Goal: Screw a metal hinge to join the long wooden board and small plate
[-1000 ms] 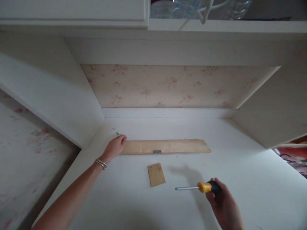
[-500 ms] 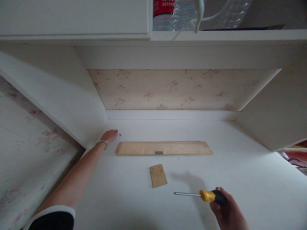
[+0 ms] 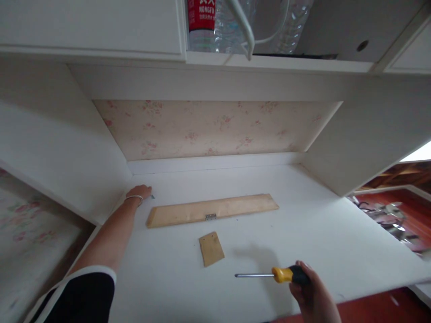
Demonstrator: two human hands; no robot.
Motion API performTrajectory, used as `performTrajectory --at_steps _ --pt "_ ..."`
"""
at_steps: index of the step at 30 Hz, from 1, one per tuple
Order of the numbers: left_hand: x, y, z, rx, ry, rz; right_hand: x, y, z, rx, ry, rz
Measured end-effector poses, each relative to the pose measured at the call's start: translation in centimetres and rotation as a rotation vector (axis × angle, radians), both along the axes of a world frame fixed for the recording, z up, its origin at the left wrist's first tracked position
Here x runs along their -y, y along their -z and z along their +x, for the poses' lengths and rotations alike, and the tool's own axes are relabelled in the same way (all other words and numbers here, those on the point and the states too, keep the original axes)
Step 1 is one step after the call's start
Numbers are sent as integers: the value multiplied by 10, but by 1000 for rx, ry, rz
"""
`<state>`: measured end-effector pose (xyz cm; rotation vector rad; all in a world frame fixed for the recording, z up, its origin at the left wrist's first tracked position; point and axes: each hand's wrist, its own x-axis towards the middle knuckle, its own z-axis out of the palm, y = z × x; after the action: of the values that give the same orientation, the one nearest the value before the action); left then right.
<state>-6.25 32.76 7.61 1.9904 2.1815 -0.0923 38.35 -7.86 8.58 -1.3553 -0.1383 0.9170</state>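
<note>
My right hand (image 3: 316,291) is wrapped round the black and yellow handle of a screwdriver (image 3: 283,274), whose metal shaft points left above the white surface. At the back left corner, my left hand (image 3: 139,192) rests low with its fingers closed; what they pinch, if anything, is hidden. A tiny dark piece (image 3: 152,196) lies right by those fingertips. Between the hands is a long thin wooden board (image 3: 235,206) with a small metal hinge (image 3: 210,216) at its front edge. In front of the board lies a small wooden piece (image 3: 212,249) with two holes.
White side panels (image 3: 373,121) enclose the white tabletop (image 3: 168,278) left and right. Overhead, a cabinet shelf (image 3: 289,65) holds plastic bottles (image 3: 202,40) and a white cable (image 3: 247,36). A red floor (image 3: 377,305) and cluttered items show at the right.
The view has swung to the right, so things appear further left and slightly tilted. My left fingers are now closer to the tiny dark piece. The screwdriver stays in my right hand.
</note>
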Motion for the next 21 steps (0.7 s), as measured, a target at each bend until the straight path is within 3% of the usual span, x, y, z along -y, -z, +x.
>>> performTrajectory --at_steps 5,9,14,18,21 --pt "-3 2 -2 -65 23 -75 -7 1 -6 -59 -22 17" --pt "4 1 1 -116 79 -42 -15 8 -12 -90 -49 7" --pt "23 -16 15 -145 185 79 -26 5 -22 -124 -105 37" --pt "65 -31 38 39 451 257 -42 -5 -32 -134 -97 56" --pt "111 -32 63 245 690 407 -61 -11 -39 -82 -104 109"
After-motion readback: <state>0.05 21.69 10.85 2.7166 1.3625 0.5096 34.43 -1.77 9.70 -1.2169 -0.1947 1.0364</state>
